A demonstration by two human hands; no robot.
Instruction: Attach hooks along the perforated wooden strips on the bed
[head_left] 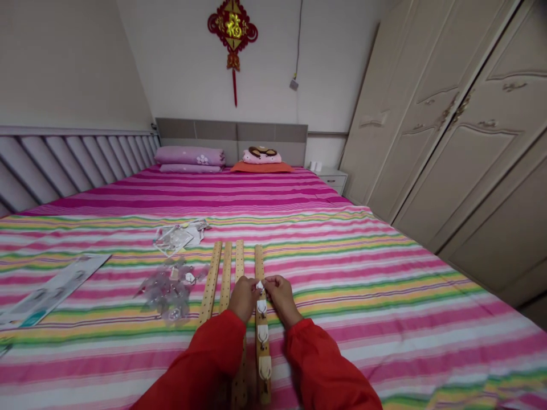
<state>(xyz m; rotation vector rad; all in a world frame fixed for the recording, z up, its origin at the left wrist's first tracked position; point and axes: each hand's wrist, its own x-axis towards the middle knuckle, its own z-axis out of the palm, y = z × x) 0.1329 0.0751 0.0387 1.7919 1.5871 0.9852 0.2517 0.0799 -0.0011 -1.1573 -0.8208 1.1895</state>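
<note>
My left hand (pixel 243 297) and my right hand (pixel 280 296) meet over a wooden strip with holes (pixel 259 262). Between their fingertips they pinch a small white hook (pixel 260 285), pressed against or just above the strip; the fingers partly cover it. Nearer to me on the same strip sit more white hooks: one (pixel 262 307), another (pixel 262 333) and a larger-looking one (pixel 265 367), each with a small metal part. To the left lie further perforated wooden strips (pixel 210 279), partly hidden by my left hand and sleeve.
Left of the strips is a pile of clear plastic packets (pixel 168 293). Behind it lie more packaged pieces (pixel 175 238), and a long flat package (pixel 55 293) is at far left. Everything rests on a striped bedsheet (pixel 363 285). Wardrobes (pixel 448 125) stand at right.
</note>
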